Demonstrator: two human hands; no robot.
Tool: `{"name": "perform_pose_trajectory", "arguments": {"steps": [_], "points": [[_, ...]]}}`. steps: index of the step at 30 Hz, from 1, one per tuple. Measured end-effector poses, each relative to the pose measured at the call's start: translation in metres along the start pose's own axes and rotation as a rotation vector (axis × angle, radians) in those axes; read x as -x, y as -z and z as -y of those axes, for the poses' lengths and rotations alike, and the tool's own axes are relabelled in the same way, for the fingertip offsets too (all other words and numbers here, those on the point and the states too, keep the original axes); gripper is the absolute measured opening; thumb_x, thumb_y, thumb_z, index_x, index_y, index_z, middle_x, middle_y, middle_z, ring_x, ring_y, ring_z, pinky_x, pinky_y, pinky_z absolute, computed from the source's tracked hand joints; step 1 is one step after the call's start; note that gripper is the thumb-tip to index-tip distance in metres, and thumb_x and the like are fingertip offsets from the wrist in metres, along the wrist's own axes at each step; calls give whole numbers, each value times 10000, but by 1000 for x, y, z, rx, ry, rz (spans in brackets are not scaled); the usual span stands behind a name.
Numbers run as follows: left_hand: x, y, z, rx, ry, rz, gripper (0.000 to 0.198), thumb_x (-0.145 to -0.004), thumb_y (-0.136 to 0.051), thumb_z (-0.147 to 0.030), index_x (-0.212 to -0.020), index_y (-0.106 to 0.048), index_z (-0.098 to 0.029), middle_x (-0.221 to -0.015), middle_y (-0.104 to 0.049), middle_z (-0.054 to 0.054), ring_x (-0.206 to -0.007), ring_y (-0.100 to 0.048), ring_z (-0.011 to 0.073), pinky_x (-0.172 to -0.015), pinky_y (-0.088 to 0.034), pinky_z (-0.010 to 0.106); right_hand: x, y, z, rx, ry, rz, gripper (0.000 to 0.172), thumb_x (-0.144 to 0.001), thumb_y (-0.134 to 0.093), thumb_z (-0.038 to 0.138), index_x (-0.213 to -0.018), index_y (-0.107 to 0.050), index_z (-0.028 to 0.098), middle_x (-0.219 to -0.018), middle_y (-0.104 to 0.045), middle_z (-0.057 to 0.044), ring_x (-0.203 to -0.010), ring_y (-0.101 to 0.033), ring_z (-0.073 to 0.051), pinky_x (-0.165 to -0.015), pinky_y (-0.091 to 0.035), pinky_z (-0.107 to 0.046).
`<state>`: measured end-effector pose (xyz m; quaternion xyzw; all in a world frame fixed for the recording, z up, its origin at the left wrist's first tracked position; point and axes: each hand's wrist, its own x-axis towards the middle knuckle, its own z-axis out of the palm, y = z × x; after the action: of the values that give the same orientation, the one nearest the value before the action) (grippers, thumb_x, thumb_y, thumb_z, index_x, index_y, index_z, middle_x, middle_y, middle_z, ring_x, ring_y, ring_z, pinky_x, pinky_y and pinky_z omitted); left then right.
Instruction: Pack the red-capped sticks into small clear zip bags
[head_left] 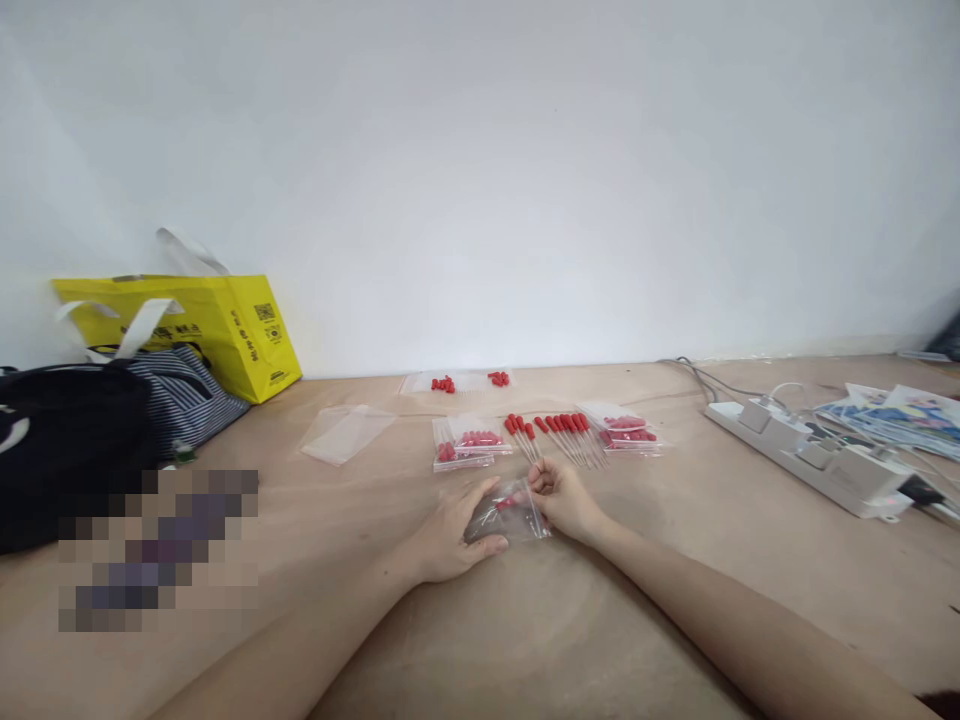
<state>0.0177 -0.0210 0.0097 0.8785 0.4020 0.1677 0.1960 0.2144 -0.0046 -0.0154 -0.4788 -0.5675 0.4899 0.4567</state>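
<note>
My left hand (454,535) grips the left side of a small clear plastic bag (514,520) lying on the wooden table (525,620). My right hand (562,497) is closed at the bag's right edge, pinching a red-capped clear dropper (504,504) that reaches into the bag. Just beyond my hands lies a loose row of red-capped droppers (559,432). Filled clear bags with red caps lie to the left (469,445) and right (628,430) of that row.
An empty clear bag (346,432) lies at left, more bags with red caps (457,381) near the wall. A yellow shopping bag (202,325), striped and black bags (75,440) stand at far left. A white power strip (810,455) with plugs and printed sheets (900,415) lie right.
</note>
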Motion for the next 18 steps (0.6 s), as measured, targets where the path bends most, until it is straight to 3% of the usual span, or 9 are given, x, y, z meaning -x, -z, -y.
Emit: {"name": "perform_pose_trajectory", "arguments": {"steps": [5,9,13,18], "points": [[0,2,0,-13,-40,-45,626,-754,-569,-387,-1291,-303,-209,-1336,-373,98,-1225,-327,282,-982,-316,452,-13,26,3,84,-43,49,199,-576,-574,169,-758,-495,183,-652,-527,53,-387,-399,-39,-364,-311,-174],[1,5,1,-29,-104,-143,541,-764,-557,-389,-1240,-368,-217,-1268,-436,88,-1194,-360,269,-978,-325,439,-37,43,15,564,45,-214,57,-626,-537,152,-677,-520,171,-661,-584,12,-596,-539,-102,-553,-402,-198],[12,10,2,8,-105,-154,486,-765,-551,-345,-1204,-395,-209,-1220,-480,83,-1136,-433,243,-952,-367,400,-65,35,25,732,-2,-305,49,-643,-551,179,-601,-531,164,-678,-624,-43,-673,-574,-148,-583,-390,-215],[29,17,7,29,-41,-15,556,-776,-536,-359,-1275,-325,-232,-1289,-444,74,-1152,-433,253,-954,-368,416,-89,19,22,825,-88,-311,141,-621,-576,155,-496,-511,170,-558,-600,-69,-597,-579,-186,-515,-361,-234]]}}
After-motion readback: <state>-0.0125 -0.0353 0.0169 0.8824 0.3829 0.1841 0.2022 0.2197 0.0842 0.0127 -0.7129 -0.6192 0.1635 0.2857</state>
